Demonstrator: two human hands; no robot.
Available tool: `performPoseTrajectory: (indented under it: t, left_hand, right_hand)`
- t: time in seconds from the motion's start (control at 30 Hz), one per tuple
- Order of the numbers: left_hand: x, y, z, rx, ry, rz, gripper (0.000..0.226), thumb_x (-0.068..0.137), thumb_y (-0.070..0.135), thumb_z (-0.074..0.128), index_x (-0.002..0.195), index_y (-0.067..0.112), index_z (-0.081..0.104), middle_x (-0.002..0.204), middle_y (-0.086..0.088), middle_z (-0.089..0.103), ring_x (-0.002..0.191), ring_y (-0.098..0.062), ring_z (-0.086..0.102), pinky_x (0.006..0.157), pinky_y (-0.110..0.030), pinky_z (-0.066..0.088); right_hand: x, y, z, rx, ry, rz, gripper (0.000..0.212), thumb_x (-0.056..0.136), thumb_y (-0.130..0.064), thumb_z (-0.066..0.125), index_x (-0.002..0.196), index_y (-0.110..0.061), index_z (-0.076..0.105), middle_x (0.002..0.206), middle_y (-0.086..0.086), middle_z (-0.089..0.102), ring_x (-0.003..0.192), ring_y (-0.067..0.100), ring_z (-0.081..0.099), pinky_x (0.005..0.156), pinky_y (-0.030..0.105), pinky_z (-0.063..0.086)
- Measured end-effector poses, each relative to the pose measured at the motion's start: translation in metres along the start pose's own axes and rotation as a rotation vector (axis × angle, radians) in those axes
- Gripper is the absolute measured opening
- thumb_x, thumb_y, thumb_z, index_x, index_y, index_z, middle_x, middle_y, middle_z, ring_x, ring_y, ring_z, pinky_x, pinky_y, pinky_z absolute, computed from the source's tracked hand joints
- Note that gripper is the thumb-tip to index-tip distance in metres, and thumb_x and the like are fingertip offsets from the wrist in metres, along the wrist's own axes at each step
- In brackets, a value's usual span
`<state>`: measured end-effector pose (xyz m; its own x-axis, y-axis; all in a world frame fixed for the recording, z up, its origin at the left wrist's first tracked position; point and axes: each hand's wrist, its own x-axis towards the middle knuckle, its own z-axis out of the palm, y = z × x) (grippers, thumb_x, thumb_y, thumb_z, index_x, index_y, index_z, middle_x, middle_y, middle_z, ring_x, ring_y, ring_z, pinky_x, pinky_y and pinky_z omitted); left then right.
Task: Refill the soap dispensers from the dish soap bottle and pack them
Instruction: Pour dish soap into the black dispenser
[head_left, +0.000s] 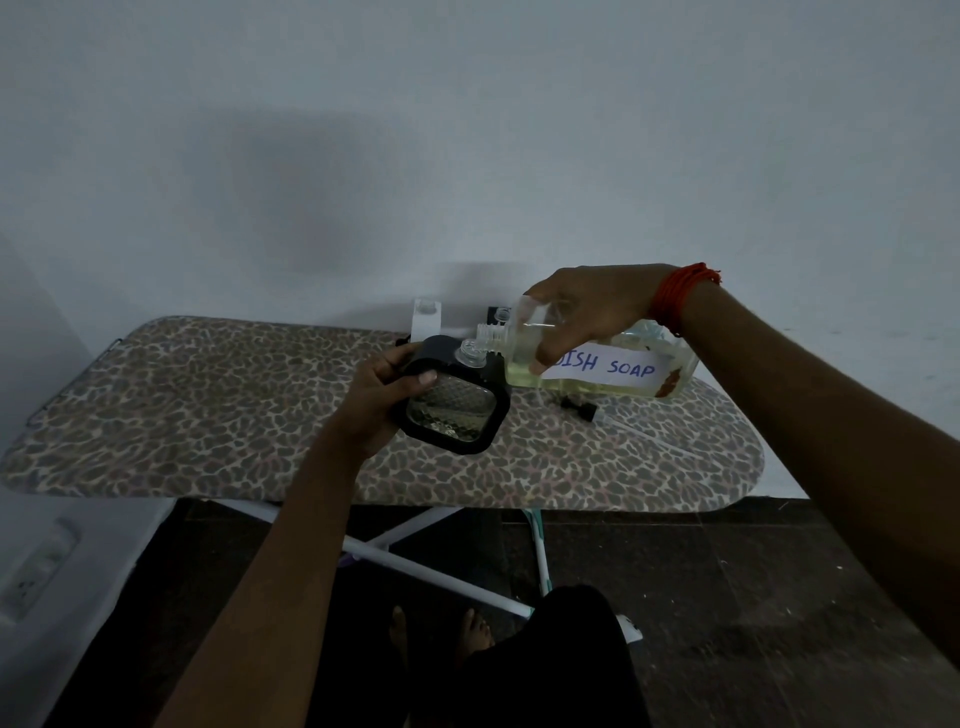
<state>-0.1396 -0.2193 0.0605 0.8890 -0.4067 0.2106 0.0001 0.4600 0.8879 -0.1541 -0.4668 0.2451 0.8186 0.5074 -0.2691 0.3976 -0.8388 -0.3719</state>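
Observation:
My left hand (376, 397) grips a clear glass soap dispenser in a black frame (452, 405), tilted, its open neck pointing up and right. My right hand (587, 312) holds the clear dish soap bottle (613, 364), labelled "DISH SOAP", tipped nearly flat with pale yellow liquid inside. The bottle's threaded mouth sits right above the dispenser's neck (470, 351). A black pump head with a clear tube (582, 408) lies on the board just right of the dispenser, under the bottle.
Everything is over a leopard-print ironing board (208, 405) set against a white wall. A white stand with a clear cap (426, 319) and a dark object (493, 313) stand at the board's far edge. Board legs and my feet show below.

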Motion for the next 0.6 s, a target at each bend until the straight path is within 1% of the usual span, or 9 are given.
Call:
performPoseTrajectory:
  t: [0.1, 0.2, 0.3, 0.37, 0.5, 0.6]
  left_hand:
    - [-0.0002, -0.0002, 0.0001, 0.005, 0.005, -0.003, 0.069, 0.065, 0.03, 0.088, 0.123, 0.004, 0.061, 0.111, -0.012, 0.069, 0.105, -0.029, 0.065, 0.082, -0.037, 0.055]
    - [0.0001, -0.0004, 0.0009, 0.009, 0.02, -0.004, 0.073, 0.064, 0.031, 0.089, 0.125, 0.003, 0.06, 0.112, -0.013, 0.069, 0.105, -0.03, 0.064, 0.082, -0.037, 0.055]
    - [0.0007, 0.0, 0.0, 0.002, 0.017, -0.008, 0.072, 0.065, 0.031, 0.089, 0.125, 0.003, 0.06, 0.113, -0.013, 0.068, 0.106, -0.031, 0.064, 0.083, -0.038, 0.055]
    - [0.0005, -0.0001, 0.0, -0.003, 0.015, -0.011, 0.075, 0.066, 0.03, 0.088, 0.127, 0.0, 0.058, 0.114, -0.015, 0.067, 0.107, -0.032, 0.063, 0.084, -0.039, 0.054]
    - [-0.0004, -0.0025, 0.0001, 0.011, 0.018, -0.005, 0.083, 0.066, 0.031, 0.088, 0.13, -0.007, 0.051, 0.115, -0.02, 0.064, 0.109, -0.035, 0.061, 0.086, -0.041, 0.053]
    - [-0.0005, -0.0029, -0.0003, 0.025, 0.015, -0.003, 0.085, 0.067, 0.031, 0.087, 0.133, -0.008, 0.049, 0.122, -0.024, 0.058, 0.114, -0.038, 0.057, 0.092, -0.046, 0.05]
  right_hand:
    - [0.0013, 0.0007, 0.0008, 0.003, 0.003, 0.009, 0.028, 0.081, -0.031, 0.082, 0.105, -0.026, 0.07, 0.051, -0.023, 0.056, 0.045, -0.002, 0.049, 0.043, 0.006, 0.035]
    - [0.0018, 0.0012, 0.0011, 0.008, 0.003, 0.011, 0.029, 0.079, -0.034, 0.083, 0.105, -0.027, 0.07, 0.052, -0.02, 0.056, 0.044, 0.0, 0.048, 0.042, 0.007, 0.035]
    - [0.0002, -0.0001, 0.0008, -0.014, 0.001, 0.009, 0.029, 0.082, -0.03, 0.081, 0.107, -0.024, 0.069, 0.053, -0.027, 0.058, 0.047, -0.005, 0.053, 0.045, 0.004, 0.036]
    - [-0.0007, -0.0007, 0.0006, -0.025, 0.001, 0.007, 0.027, 0.083, -0.029, 0.081, 0.106, -0.023, 0.069, 0.055, -0.032, 0.058, 0.05, -0.01, 0.055, 0.047, 0.003, 0.037]
    - [-0.0015, -0.0006, 0.0014, -0.026, 0.002, 0.009, 0.028, 0.082, -0.031, 0.081, 0.106, -0.024, 0.069, 0.057, -0.031, 0.059, 0.053, -0.01, 0.057, 0.05, 0.005, 0.038]
    - [-0.0035, -0.0017, 0.0015, -0.023, 0.001, 0.002, 0.03, 0.083, -0.027, 0.08, 0.109, -0.019, 0.069, 0.054, -0.032, 0.057, 0.051, -0.01, 0.055, 0.048, 0.004, 0.038]
